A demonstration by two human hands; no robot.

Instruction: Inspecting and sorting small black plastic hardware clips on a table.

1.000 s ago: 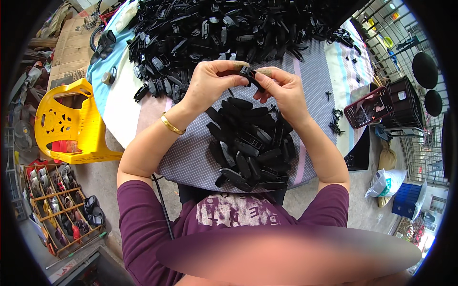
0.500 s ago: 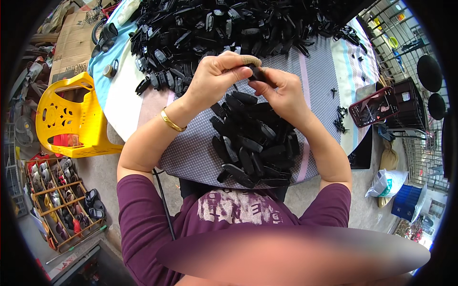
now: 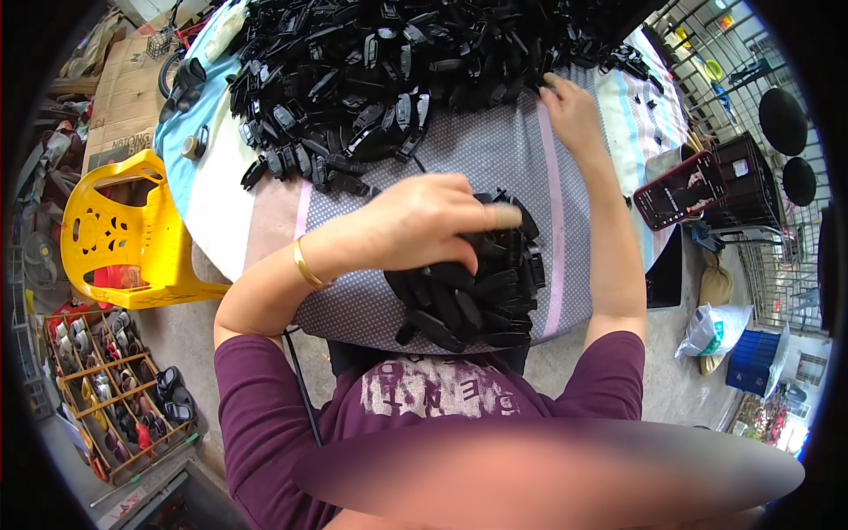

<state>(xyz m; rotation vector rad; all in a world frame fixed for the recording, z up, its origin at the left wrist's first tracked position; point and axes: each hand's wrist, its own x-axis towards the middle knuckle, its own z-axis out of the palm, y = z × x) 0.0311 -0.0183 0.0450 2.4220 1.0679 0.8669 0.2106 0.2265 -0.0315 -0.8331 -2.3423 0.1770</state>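
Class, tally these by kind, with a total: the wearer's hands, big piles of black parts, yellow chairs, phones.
Left hand and right hand: 2
Far pile and near pile of black parts: 2
Yellow chair: 1
Phone: 1
Total: 6

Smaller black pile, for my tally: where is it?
Head view: just right of centre, the pile lies by the near table edge, partly under the left hand.

Purple shirt (image 3: 265, 406) (pale lettered patch (image 3: 435, 387)), gold bangle (image 3: 305, 266), tan finger covers (image 3: 504, 215)
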